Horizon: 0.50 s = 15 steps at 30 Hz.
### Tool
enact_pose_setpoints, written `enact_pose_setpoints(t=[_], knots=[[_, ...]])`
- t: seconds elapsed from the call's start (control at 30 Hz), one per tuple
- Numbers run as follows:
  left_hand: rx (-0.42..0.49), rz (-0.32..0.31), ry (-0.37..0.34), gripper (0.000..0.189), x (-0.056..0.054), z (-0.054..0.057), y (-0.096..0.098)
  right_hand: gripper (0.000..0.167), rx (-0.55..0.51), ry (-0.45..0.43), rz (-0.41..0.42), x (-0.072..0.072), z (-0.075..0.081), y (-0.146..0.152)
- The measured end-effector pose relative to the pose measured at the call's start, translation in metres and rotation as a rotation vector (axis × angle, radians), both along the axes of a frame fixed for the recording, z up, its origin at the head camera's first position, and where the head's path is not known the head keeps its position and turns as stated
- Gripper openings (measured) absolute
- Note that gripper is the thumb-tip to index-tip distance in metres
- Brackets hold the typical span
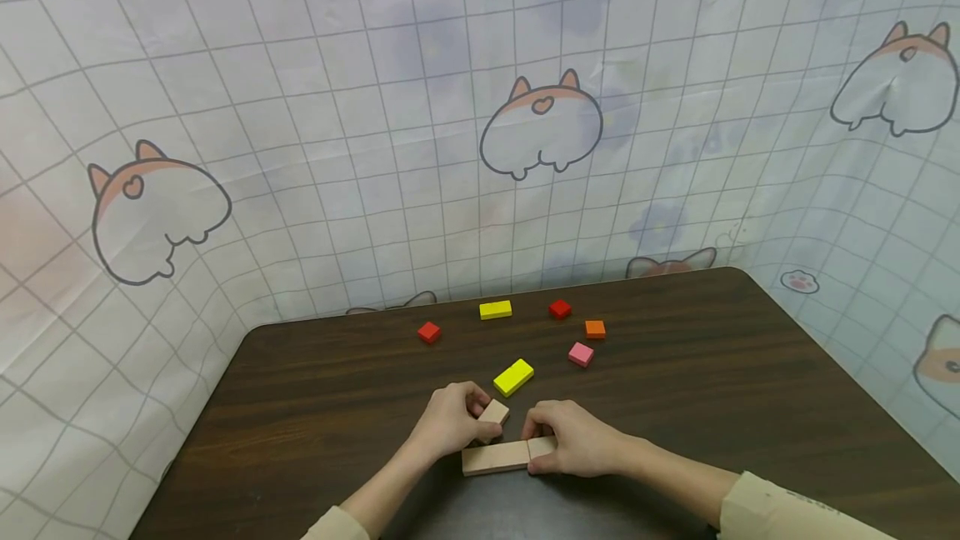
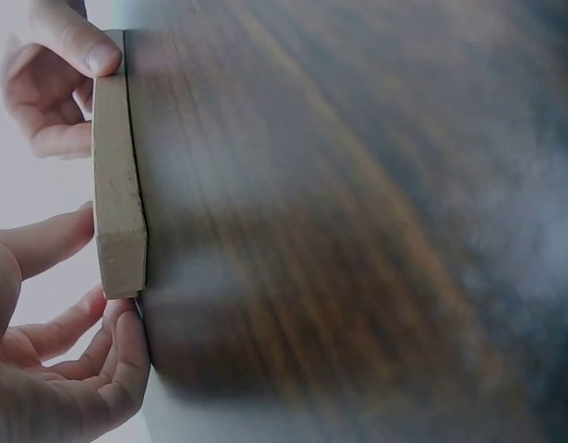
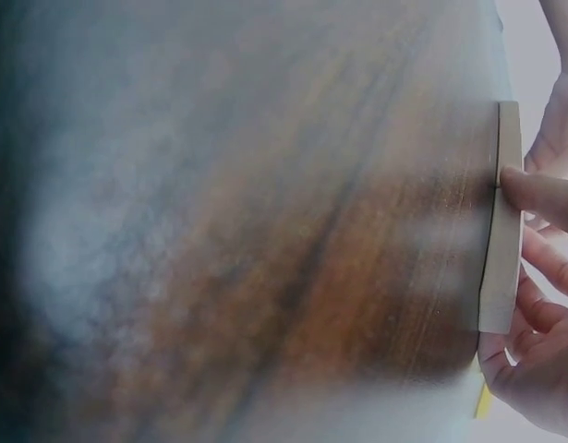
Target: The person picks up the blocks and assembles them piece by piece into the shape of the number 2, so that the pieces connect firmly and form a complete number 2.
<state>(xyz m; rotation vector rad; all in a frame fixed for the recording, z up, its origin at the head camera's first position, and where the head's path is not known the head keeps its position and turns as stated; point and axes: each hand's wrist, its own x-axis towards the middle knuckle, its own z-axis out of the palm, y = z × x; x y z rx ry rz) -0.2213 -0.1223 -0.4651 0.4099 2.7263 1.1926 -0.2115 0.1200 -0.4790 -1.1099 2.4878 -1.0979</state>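
Observation:
Near the front of the table, two plain wooden blocks lie end to end in a row: a longer left block (image 1: 495, 458) and a right block (image 1: 542, 447) touching its end. My right hand (image 1: 579, 442) pinches the right block, thumb on the near side and fingers on the far side. My left hand (image 1: 448, 423) holds a third wooden block (image 1: 494, 412) at a slant between thumb and fingers, just behind the row. In the left wrist view, the row (image 2: 117, 175) shows side-on, and the third block is hidden there.
Beyond my hands, a yellow block (image 1: 513, 377) lies on the dark wooden table (image 1: 315, 415). Farther back are another yellow block (image 1: 496, 310), two red blocks (image 1: 429, 332) (image 1: 560, 309), an orange block (image 1: 595, 329) and a pink block (image 1: 581, 354). A patterned cloth (image 1: 375, 148) hangs behind.

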Motion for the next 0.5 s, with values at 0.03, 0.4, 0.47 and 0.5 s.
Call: enact_pose_setpoints(t=[0.03,0.4,0.47,0.5], knots=[[-0.001,0.001,0.000,0.033,0.000,0.000,0.000,0.024,0.001,0.002,0.002,0.000,0.000,0.000],[-0.004,0.008,-0.006,0.032,-0.001,-0.002,0.000,0.027,-0.068,0.010,0.002,-0.007,0.005,0.006],[-0.004,0.008,-0.013,0.033,-0.001,-0.001,0.000,0.026,-0.079,0.034,-0.008,-0.011,0.007,0.008],[-0.003,0.008,-0.015,0.033,-0.001,-0.001,0.000,0.025,-0.086,0.051,-0.012,-0.014,0.008,0.008]])
